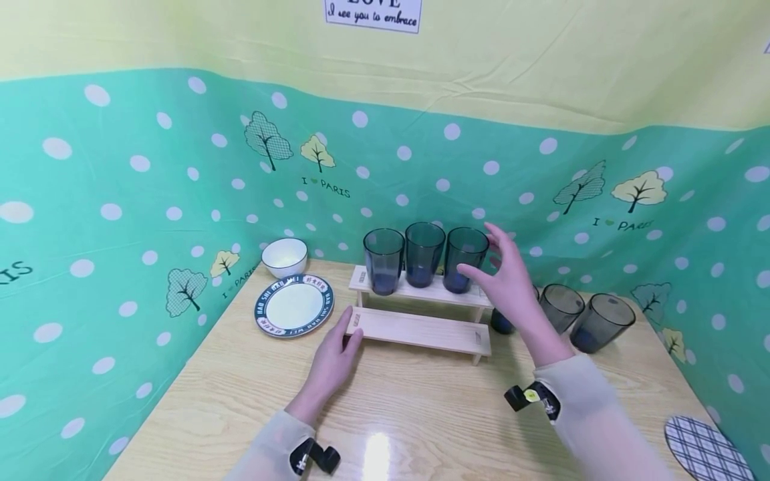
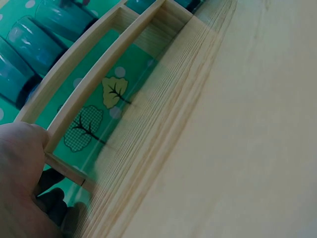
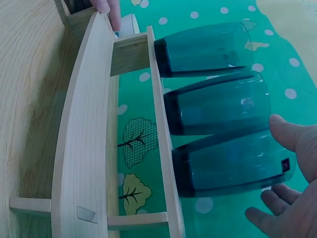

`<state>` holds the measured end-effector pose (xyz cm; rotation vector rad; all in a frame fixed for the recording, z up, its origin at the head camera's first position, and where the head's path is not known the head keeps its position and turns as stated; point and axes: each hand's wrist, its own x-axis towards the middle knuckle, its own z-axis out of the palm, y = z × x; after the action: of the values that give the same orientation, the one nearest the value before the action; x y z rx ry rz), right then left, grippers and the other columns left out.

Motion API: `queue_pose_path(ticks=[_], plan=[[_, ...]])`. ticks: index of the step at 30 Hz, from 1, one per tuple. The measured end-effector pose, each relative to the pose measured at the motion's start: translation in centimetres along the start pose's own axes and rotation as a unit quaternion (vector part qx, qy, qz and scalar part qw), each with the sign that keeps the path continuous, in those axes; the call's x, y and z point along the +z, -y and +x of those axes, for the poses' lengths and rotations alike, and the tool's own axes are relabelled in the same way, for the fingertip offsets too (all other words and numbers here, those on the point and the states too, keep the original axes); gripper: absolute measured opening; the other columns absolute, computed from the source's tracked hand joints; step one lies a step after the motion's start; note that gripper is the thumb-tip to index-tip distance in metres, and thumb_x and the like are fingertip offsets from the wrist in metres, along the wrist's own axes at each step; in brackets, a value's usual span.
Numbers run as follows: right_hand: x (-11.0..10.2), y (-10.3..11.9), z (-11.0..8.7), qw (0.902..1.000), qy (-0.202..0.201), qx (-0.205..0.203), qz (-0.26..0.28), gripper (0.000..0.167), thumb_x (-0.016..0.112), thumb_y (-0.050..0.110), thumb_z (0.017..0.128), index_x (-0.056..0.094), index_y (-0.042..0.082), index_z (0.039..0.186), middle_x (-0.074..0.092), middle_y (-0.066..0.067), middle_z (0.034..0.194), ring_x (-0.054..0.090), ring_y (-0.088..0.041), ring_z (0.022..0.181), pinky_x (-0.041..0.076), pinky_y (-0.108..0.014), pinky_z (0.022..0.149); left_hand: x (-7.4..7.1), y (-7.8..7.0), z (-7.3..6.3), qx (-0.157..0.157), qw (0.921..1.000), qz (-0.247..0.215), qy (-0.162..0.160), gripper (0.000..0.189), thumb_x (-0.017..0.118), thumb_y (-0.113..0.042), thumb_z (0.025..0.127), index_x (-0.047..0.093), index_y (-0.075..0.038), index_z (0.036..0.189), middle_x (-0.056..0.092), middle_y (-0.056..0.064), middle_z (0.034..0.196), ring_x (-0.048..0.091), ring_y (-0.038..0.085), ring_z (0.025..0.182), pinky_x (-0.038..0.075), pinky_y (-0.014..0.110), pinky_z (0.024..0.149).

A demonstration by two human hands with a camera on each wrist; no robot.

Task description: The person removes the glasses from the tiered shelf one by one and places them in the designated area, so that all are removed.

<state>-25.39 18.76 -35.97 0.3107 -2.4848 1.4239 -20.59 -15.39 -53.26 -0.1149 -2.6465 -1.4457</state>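
A two-tier wooden rack (image 1: 421,329) stands on the table. Three dark blue-tinted glasses, a left glass (image 1: 383,260), a middle glass (image 1: 424,254) and a right glass (image 1: 466,259), stand upright in a row on its upper tier. My left hand (image 1: 332,357) holds the left end of the lower tier, thumb at the top edge and fingers beside the end. My right hand (image 1: 506,279) is spread beside the right glass, thumb in front and fingers behind; in the right wrist view the thumb (image 3: 287,133) is close to the glass's rim and the other fingers are spread below it.
Several more tinted glasses, including a grey glass (image 1: 603,322), stand right of the rack, one partly hidden behind my right hand. At left are a blue-rimmed plate (image 1: 327,304) and a white bowl (image 1: 285,266). A checked round mat (image 1: 706,449) lies at the front right. Patterned cloth (image 1: 144,220) encloses the table.
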Motion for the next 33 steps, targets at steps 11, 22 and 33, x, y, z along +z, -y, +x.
queue_pose_path(ticks=[11, 22, 33], plan=[[1.3, -0.6, 1.2, 0.9991, 0.016, 0.034, -0.019, 0.101, 0.084, 0.039, 0.101, 0.02, 0.028, 0.178, 0.033, -0.014, 0.177, 0.033, -0.044, 0.16, 0.037, -0.069, 0.124, 0.1, 0.2, 0.0, 0.003, 1.0, 0.0, -0.002, 0.068, 0.055, -0.036, 0.118, 0.028, -0.012, 0.176, 0.037, 0.019, 0.175, 0.036, 0.041, 0.16, 0.029, 0.058, 0.132], [1.8, -0.9, 1.4, 0.9988, 0.022, 0.037, -0.024, 0.101, 0.082, 0.041, 0.102, 0.017, 0.029, 0.178, 0.036, -0.015, 0.175, 0.031, -0.044, 0.161, 0.035, -0.071, 0.124, 0.1, 0.2, 0.0, 0.001, 1.0, -0.002, -0.004, 0.068, 0.055, -0.036, 0.118, 0.029, -0.013, 0.176, 0.038, 0.019, 0.175, 0.037, 0.041, 0.16, 0.03, 0.058, 0.131], [1.7, -0.9, 1.3, 0.9976, 0.026, 0.053, -0.035, 0.102, 0.083, 0.038, 0.102, 0.017, 0.027, 0.178, 0.027, -0.013, 0.18, 0.026, -0.045, 0.164, 0.033, -0.072, 0.125, 0.1, 0.0, -0.1, 0.002, 1.0, -0.001, -0.003, 0.068, 0.055, -0.035, 0.118, 0.029, -0.013, 0.176, 0.037, 0.019, 0.175, 0.037, 0.041, 0.16, 0.029, 0.058, 0.132]])
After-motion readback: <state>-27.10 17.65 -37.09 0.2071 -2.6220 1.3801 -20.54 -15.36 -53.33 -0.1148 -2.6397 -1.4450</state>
